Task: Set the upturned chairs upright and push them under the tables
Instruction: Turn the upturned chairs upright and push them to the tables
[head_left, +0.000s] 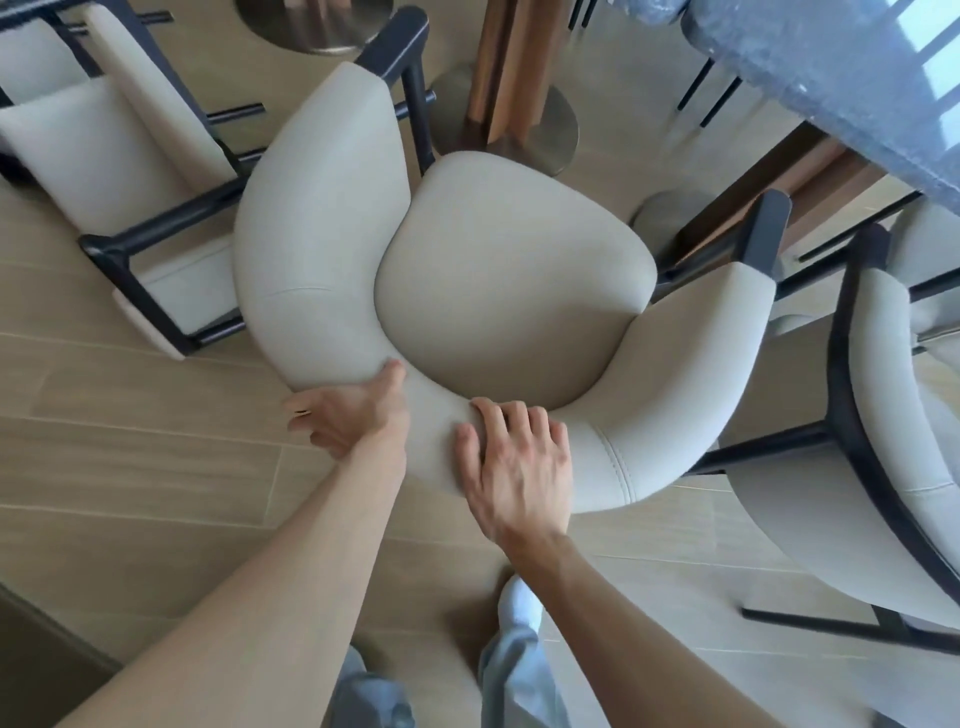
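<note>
A cream upholstered chair (509, 270) with a curved backrest and dark frame stands upright in front of me, its seat facing up. My left hand (353, 415) grips the back of the curved backrest from the left, thumb on top. Beside it, my right hand (514, 462) lies over the top of the backrest with fingers curled onto the inner edge. The chair's front points toward the grey stone table (810, 67) at the upper right.
Another cream chair (130, 171) lies tipped over on the wooden floor at the left. A third chair (883, 441) is at the right edge. Round metal table bases (519, 124) with wooden columns stand ahead. My feet are below.
</note>
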